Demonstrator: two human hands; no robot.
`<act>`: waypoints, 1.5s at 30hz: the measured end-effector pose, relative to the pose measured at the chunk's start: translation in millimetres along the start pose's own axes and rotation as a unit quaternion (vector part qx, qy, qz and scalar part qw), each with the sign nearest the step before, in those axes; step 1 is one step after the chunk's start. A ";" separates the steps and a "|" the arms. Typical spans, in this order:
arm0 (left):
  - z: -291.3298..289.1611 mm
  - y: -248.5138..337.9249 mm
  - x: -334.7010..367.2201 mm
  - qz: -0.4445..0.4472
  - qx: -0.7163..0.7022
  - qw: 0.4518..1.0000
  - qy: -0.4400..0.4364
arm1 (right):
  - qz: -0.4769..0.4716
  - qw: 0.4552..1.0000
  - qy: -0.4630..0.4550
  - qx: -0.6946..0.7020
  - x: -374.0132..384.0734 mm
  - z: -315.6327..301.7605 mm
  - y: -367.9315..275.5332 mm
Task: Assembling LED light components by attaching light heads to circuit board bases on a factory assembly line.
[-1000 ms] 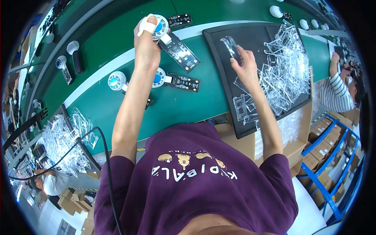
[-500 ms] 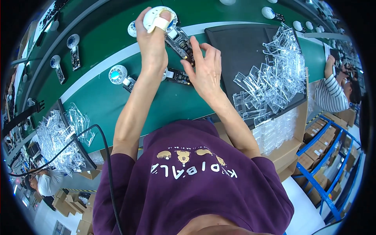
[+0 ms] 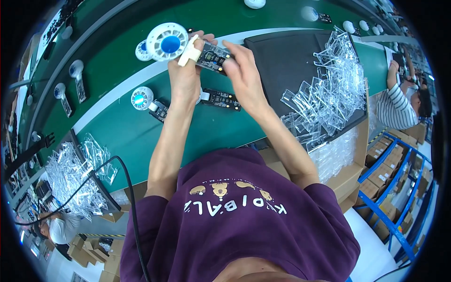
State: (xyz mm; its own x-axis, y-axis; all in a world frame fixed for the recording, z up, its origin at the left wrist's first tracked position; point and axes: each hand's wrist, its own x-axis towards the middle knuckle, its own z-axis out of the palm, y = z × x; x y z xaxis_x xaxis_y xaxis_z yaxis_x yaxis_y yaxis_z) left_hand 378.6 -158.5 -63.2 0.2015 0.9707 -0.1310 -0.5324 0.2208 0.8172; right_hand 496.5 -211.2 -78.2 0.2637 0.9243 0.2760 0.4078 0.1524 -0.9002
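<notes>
My left hand [image 3: 183,80] is closed around a device made of a white slotted disc [image 3: 154,35] with a blue centre, joined to a black circuit board [image 3: 210,56]. A cream-coloured wrap [image 3: 189,55] covers its thumb, which presses on the device near the joint. At the board's far right end, the thumb and fingers of my right hand [image 3: 246,77] pinch the edge, slightly blurred. Below the hands, on the green bench, lie a similar device [image 3: 142,99] with a pale blue centre and another circuit board [image 3: 223,99], whose disc is mostly hidden behind my left wrist.
Clear plastic pieces [image 3: 336,89] are heaped on a black tray [image 3: 272,61] at right, beside a cardboard box [image 3: 345,181]. Another clear pile [image 3: 70,176] is at left. More devices [image 3: 76,70] lie on the green belt beyond. A black cable [image 3: 131,197] hangs at left; a striped-sleeved person stands far right.
The held device has turned from its smooth white back to its slotted, blue-centred face, and its board lies flatter. My right fingers have closed on the board's end. Devices on the belt have shifted left.
</notes>
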 end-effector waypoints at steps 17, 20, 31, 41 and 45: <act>-93.2 2.0 88.3 0.311 0.637 0.679 0.192 | 0.205 0.967 0.144 -0.039 156.5 83.7 120.5; -204.4 32.6 89.4 0.142 0.771 0.575 0.235 | 0.101 0.936 0.041 -0.336 185.6 105.1 143.4; -199.7 74.9 70.3 0.134 0.604 0.766 0.175 | 0.132 0.896 -0.153 -0.396 18.9 -142.6 72.0; -59.0 -11.4 51.5 -0.029 0.587 0.805 -0.075 | 0.066 0.843 -0.206 -0.492 -68.3 -194.8 87.6; -64.4 -27.6 50.5 -0.014 0.688 0.713 -0.134 | 0.099 0.882 -0.198 -0.416 -52.6 -220.7 85.8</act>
State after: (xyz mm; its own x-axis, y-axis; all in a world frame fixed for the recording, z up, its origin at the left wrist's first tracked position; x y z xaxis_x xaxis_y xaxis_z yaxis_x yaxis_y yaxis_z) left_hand 350.6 -109.4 -128.5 0.4433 0.8744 -0.1972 0.7488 -0.2404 0.6176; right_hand 710.5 -324.0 -95.6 0.1420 0.9790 -0.1460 0.9317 -0.1820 -0.3143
